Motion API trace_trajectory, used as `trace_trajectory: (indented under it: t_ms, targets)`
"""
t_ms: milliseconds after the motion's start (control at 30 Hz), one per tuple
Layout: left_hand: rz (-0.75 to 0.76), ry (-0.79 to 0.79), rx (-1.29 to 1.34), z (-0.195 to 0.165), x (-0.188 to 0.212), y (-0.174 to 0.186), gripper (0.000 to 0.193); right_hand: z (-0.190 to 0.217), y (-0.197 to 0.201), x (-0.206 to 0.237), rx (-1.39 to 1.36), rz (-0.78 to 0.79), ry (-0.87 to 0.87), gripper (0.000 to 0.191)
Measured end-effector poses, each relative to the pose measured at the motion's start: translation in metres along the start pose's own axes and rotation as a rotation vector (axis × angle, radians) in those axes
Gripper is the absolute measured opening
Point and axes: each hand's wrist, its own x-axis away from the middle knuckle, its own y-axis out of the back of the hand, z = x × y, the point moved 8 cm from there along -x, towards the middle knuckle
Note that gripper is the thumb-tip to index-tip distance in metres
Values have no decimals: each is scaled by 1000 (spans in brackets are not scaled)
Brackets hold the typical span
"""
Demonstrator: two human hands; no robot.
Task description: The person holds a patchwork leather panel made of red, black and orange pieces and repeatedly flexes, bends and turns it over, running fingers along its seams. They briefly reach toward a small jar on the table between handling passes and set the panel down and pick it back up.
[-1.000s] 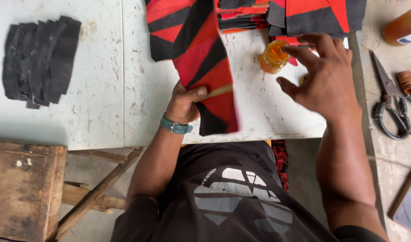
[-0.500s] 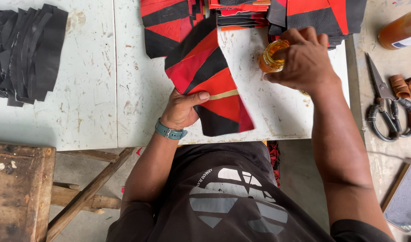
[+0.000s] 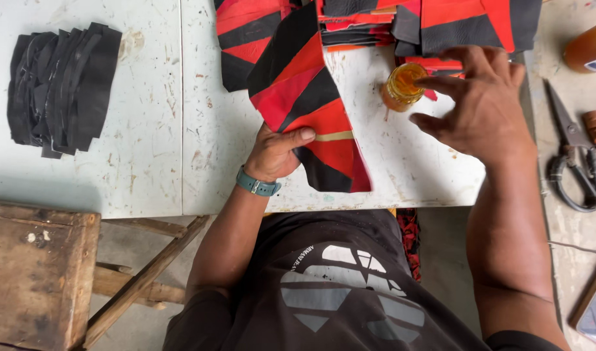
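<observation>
My left hand (image 3: 275, 153) pins one red-and-black patchwork panel (image 3: 308, 107) to the white table (image 3: 148, 169), thumb clamped over its edge. My right hand (image 3: 483, 107) hovers with its grip apart, forefinger at the one small amber jar (image 3: 402, 84) (just beside the panel). One stack of black strips (image 3: 61, 88) lies well apart; one pair of scissors (image 3: 574, 159) rests to the right.

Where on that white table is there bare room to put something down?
The widest bare patch of the table lies between the stack of black strips and the left hand holding the red-and-black panel. A smaller one sits below the glue jar, under the right hand. The far edge is crowded with stacked red-and-black pieces.
</observation>
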Motion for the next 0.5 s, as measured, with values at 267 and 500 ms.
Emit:
trace_trajectory:
  t_ms: [267,500]
  targets:
    - [109,70,27,6,-8,-15,44,59,43,29,-1184,-110,191,44]
    - [139,107,-11,0,-12,-33,44,87,41,19,-1158,-122,262,50]
